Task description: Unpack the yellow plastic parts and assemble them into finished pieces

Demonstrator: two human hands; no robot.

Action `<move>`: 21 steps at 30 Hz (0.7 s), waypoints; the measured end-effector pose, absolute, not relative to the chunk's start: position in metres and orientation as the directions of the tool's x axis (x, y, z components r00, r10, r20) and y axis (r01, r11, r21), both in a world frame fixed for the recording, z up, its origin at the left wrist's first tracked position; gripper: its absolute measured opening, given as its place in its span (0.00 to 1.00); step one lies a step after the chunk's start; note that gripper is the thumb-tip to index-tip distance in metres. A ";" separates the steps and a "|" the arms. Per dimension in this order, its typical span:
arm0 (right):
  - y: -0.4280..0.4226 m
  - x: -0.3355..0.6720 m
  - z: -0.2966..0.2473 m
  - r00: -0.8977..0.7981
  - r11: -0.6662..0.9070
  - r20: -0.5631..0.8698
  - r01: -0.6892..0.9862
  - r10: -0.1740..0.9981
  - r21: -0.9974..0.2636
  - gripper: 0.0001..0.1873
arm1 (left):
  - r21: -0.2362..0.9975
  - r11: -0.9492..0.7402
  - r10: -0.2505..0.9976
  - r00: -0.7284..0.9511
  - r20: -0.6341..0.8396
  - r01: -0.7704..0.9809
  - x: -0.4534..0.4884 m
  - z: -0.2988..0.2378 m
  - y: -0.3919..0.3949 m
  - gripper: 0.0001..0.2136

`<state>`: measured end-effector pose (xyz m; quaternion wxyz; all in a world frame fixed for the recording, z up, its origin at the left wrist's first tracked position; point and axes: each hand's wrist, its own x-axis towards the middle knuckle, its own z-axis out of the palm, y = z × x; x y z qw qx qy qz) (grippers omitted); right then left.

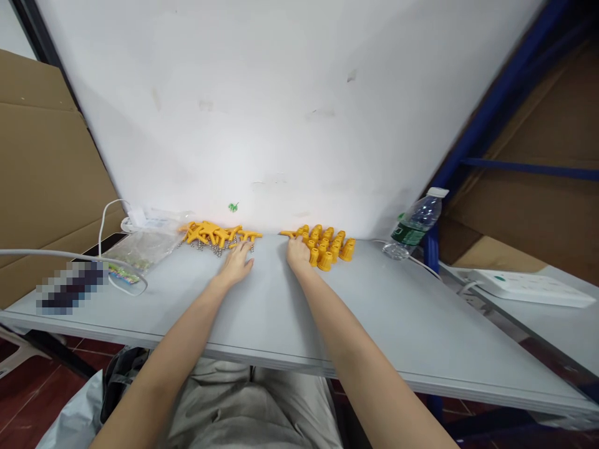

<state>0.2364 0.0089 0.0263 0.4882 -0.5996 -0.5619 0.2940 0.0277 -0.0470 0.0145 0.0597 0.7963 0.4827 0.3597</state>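
Note:
On the left of the table's back lies a pile of yellow T-shaped plastic handles with silvery metal parts, perhaps screws or chain, under them. My left hand is palm down at the pile's right end, fingers stretched and thumb apart, the fingertips by the nearest handles. My right hand is closed at the left side of a group of yellow cone-shaped plastic cups standing in rows. Out past its fingertips sticks a yellow T-shaped handle; the rest of it is hidden by the hand.
A white wall panel rises behind the grey table. At left lie a clear plastic bag, a white cable and a blurred dark object. A tilted water bottle leans at right, near a power strip.

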 end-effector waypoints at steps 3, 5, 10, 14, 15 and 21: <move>0.006 0.238 0.026 0.305 -0.006 0.236 0.623 0.923 -0.782 0.14 | 0.441 -0.539 0.803 0.279 0.527 0.718 0.029 0.014 -0.047 0.22; 0.003 0.236 0.026 0.285 -0.069 0.272 0.796 0.919 -0.601 0.18 | 0.443 -0.535 0.806 0.277 0.523 0.720 0.029 0.014 -0.048 0.22; -0.005 0.233 0.028 0.161 -0.073 0.284 0.952 0.945 -0.297 0.27 | 0.439 -0.535 0.808 0.286 0.515 0.722 0.030 0.016 -0.048 0.20; -0.011 0.235 0.029 0.072 0.002 0.308 0.972 0.949 -0.233 0.27 | 0.424 -0.546 0.800 0.301 0.519 0.722 0.029 0.015 -0.047 0.20; -0.013 0.236 0.029 0.042 0.034 0.312 0.971 0.949 -0.235 0.27 | 0.422 -0.546 0.801 0.303 0.516 0.724 0.029 0.015 -0.047 0.20; -0.027 0.236 0.028 -0.061 0.161 0.346 0.950 0.936 -0.267 0.24 | 0.430 -0.545 0.802 0.299 0.517 0.720 0.029 0.015 -0.047 0.20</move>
